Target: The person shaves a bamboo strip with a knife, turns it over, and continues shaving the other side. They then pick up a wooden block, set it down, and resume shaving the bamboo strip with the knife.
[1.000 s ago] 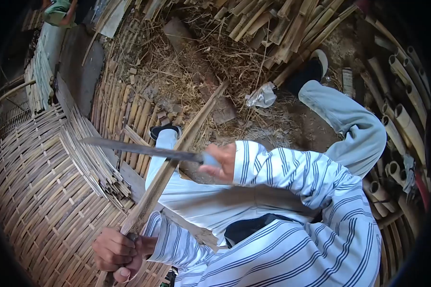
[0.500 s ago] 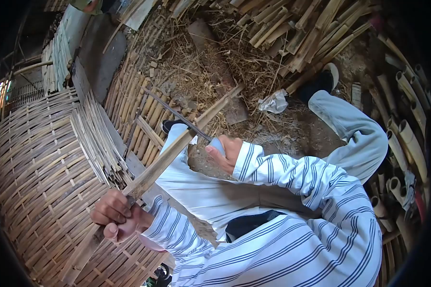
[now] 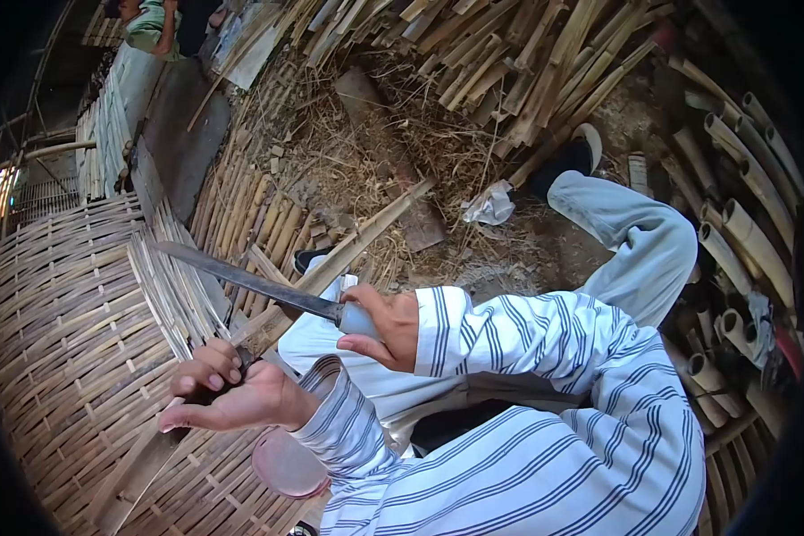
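My right hand (image 3: 391,329) grips the pale handle of a long knife (image 3: 255,284). Its dark blade points left, crossing above the bamboo strip (image 3: 364,237). That strip runs diagonally from the dirt floor, past my lap, to the lower left. Around its lower part my left hand (image 3: 246,393) is loosely curled, thumb stretched out along it, and something dark shows at the fingers. The strip's lower end (image 3: 125,491) lies over a woven bamboo surface, with a thin split or sliver at its edge.
A large woven bamboo basket (image 3: 54,348) stands at left, with a bundle of thin slats (image 3: 174,281) against it. Split bamboo (image 3: 545,62) is piled at the top, and bamboo poles (image 3: 750,241) stand at right. Shavings cover the floor. Another person (image 3: 156,27) is at upper left.
My right hand has moved down and left with the knife, bringing the blade nearer my left hand. The left thumb has stretched out and the fingers have loosened. The view has shifted slightly.
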A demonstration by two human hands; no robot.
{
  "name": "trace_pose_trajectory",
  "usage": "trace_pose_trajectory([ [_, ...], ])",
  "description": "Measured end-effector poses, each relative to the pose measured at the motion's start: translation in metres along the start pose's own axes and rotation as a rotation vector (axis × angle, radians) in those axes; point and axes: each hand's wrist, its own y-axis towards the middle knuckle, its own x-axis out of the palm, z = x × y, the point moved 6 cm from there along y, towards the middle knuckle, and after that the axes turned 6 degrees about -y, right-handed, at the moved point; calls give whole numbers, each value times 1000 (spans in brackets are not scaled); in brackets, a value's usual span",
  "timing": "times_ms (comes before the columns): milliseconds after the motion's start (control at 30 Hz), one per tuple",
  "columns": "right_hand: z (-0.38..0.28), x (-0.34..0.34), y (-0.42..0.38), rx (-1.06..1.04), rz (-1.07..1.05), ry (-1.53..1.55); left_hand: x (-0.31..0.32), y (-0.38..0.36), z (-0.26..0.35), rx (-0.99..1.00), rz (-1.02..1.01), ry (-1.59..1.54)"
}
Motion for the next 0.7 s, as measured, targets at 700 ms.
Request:
trace_pose_trajectory([
  [700, 141, 18, 25, 330, -23, -38, -17, 11, 1, -48, -127, 143],
])
